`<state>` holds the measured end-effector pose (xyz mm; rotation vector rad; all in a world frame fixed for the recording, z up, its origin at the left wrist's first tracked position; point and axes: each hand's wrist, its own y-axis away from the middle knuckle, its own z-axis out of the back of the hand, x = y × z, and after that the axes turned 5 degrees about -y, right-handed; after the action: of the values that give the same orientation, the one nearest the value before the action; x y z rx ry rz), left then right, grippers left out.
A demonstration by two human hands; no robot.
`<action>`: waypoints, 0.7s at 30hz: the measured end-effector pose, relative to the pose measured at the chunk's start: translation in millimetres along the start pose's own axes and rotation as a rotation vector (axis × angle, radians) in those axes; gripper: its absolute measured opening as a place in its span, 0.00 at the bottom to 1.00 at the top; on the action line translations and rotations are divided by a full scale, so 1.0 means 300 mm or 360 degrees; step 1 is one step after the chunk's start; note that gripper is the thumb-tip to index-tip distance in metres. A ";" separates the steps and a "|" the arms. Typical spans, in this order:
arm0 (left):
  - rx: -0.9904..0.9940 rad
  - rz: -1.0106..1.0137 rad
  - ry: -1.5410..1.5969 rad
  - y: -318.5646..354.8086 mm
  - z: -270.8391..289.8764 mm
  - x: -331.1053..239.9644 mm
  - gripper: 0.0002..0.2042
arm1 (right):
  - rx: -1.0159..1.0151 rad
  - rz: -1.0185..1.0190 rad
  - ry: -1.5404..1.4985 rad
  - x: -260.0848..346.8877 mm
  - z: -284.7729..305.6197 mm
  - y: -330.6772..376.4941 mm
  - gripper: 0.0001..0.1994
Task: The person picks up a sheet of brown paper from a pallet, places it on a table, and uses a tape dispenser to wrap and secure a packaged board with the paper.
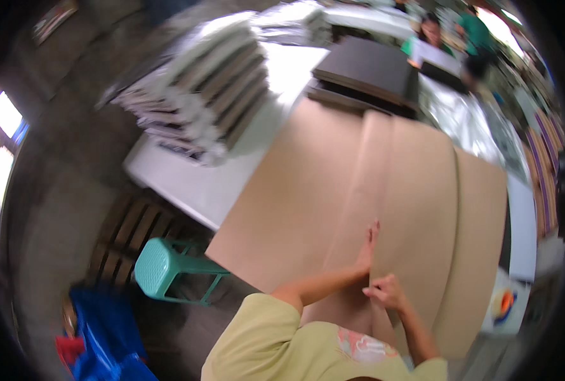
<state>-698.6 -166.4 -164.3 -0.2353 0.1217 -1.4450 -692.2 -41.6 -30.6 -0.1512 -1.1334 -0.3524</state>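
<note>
A large brown cardboard sheet [295,190] with long creases lies across the table in front of me and reaches to my body. My left hand [368,246] rests along the raised fold in its middle, fingers stretched out and pointing away from me. Closer to my body, my right hand [387,293] is closed, its thumb and fingers at the near edge of the folded strip, seemingly pinching the cardboard. The fingertips there are partly hidden. Beyond the sheet sits a stack of dark flat boards [365,66].
Plastic-wrapped bundles [209,82] are piled on the white table [181,184] at the left. A green stool [162,270] stands below, near a wooden pallet [127,228] and blue plastic [105,336]. Tape rolls [503,305] lie at the right. Two people [430,35] work at the far side.
</note>
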 end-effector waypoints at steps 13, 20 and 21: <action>-0.0320 0.0329 0.1894 -0.012 0.204 0.120 0.09 | -0.0157 -0.0321 0.0299 -0.082 -0.108 0.034 0.19; -0.0144 0.0383 0.2078 -0.003 0.191 0.178 0.10 | -0.1000 -0.0337 -0.0683 -0.102 0.038 0.116 0.17; -0.0099 0.0409 0.2077 -0.003 0.213 0.180 0.10 | -0.1440 -0.0474 -0.0221 -0.158 0.110 0.177 0.22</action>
<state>-678.4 -214.5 -98.8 0.6880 1.2041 -1.1318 -719.7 27.1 -56.6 -0.8144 -1.0624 -1.1228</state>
